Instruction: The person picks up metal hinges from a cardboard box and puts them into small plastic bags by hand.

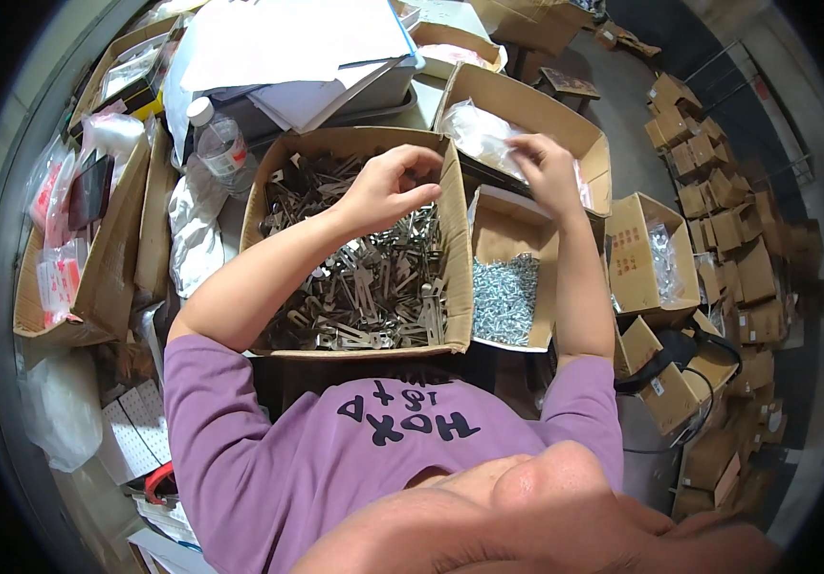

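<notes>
A cardboard box (460,249) in front of me holds a heap of thin, flat metal clips (364,287). Over its far right part is my left hand (393,187), thumb and curled fingers apart, with nothing visible between them. My right hand (548,172) reaches over a second cardboard box (517,91) at the back right. Its fingers are closed at the edge of a clear plastic bag (479,132); what lies inside the bag is hard to make out. Below the right forearm, a smaller white-edged box (512,225) contains many small silvery screws (505,298).
Papers (287,57) lie stacked on a grey bin behind the clips. A plastic bottle (219,143) stands left of them. Farther left, a carton (106,277) holds plastic bags and a dark phone (92,191). Cartons (656,253) and a black cable (703,402) are at right.
</notes>
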Demonstrator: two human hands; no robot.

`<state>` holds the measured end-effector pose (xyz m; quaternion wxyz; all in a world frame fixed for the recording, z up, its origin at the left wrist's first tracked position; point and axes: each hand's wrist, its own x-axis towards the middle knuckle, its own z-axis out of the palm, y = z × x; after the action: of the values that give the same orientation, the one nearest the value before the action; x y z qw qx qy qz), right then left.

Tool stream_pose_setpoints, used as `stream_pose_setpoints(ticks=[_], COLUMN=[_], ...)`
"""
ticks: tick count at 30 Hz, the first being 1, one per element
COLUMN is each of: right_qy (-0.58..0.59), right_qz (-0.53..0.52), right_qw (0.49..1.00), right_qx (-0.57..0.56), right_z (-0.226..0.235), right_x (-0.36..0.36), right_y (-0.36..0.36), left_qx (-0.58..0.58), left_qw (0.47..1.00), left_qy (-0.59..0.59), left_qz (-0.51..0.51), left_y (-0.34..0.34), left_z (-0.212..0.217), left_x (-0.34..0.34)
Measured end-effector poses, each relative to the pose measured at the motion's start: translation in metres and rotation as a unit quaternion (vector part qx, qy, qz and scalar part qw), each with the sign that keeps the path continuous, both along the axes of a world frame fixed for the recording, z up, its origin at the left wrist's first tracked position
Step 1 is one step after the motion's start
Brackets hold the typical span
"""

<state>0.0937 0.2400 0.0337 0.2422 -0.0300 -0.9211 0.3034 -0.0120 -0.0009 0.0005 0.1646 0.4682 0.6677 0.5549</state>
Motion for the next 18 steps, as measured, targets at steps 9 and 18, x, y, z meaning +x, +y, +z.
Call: stream_pose_setpoints(ticks=[9, 18], right_qy=[-0.039, 0.032], right_qz=[0.127, 0.080], right_qw=[0.978, 0.985], right_qx=[-0.158, -0.151], right_z=[-0.005, -0.015], right_x=[0.002, 0.010], right_y=[-0.062, -0.071], left_qx=[0.026, 0.034], left_qw=[0.996, 0.984], left_qy=[-0.080, -0.172], left_qz=[-0.032, 0.016], left_y=[0.002, -0.002], left_z=[-0.002, 0.004], left_x=[0.010, 0.000])
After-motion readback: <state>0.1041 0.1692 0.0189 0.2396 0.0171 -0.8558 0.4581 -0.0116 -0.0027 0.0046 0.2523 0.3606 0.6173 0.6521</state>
